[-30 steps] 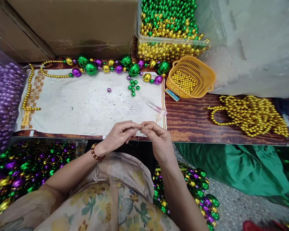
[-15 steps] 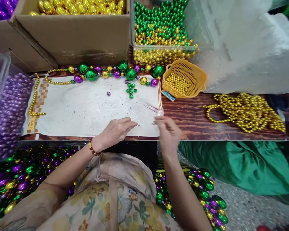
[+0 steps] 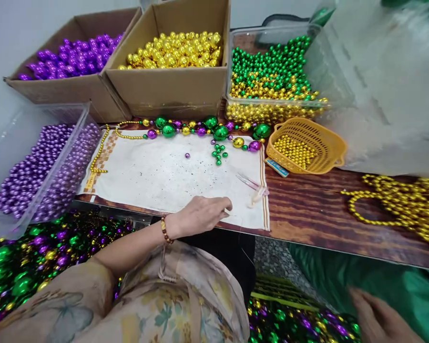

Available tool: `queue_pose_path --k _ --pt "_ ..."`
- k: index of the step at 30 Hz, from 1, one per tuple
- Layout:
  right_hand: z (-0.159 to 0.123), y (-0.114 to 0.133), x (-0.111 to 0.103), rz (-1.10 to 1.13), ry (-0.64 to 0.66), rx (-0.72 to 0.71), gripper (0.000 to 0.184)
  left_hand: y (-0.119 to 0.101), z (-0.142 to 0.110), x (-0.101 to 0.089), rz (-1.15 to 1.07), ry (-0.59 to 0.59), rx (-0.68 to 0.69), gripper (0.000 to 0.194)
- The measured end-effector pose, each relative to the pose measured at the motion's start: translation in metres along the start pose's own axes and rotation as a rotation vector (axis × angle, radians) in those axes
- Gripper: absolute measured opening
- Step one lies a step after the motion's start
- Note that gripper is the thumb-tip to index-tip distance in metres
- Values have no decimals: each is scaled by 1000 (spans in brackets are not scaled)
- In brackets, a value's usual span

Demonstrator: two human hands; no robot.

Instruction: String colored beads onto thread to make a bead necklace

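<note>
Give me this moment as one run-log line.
left hand: fine thread at fingertips, near front edge of white cloth | right hand: blurred, by green fabric | pink-handled snips: on cloth

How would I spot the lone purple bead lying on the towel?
Find the white towel in front of the cardboard boxes. Toward its far edge, look left of the small cluster of green beads. There the small purple bead lies by itself, touching no other bead.

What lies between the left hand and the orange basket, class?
In the head view, pink-handled snips and a small blue packet lie between the left hand and the orange basket.
</note>
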State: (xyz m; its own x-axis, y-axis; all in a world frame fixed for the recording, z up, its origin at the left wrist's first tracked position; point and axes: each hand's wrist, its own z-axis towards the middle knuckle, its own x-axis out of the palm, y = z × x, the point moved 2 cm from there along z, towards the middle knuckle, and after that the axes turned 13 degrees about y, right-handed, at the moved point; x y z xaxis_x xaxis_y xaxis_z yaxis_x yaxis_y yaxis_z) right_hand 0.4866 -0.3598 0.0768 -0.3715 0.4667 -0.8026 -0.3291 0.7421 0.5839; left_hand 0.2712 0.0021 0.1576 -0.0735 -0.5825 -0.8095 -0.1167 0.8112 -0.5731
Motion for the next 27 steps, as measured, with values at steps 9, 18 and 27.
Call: queue_pose_path --k 9,18,27 --pt "25 236 119 112 359 -841 35 17 12 0 -99 125 -103 11" --pt "28 173 113 391 548 -217 32 91 61 -37 92 -160 -234 26" --pt "5 169 114 939 475 54 38 107 94 -25 196 -110 -272 20"
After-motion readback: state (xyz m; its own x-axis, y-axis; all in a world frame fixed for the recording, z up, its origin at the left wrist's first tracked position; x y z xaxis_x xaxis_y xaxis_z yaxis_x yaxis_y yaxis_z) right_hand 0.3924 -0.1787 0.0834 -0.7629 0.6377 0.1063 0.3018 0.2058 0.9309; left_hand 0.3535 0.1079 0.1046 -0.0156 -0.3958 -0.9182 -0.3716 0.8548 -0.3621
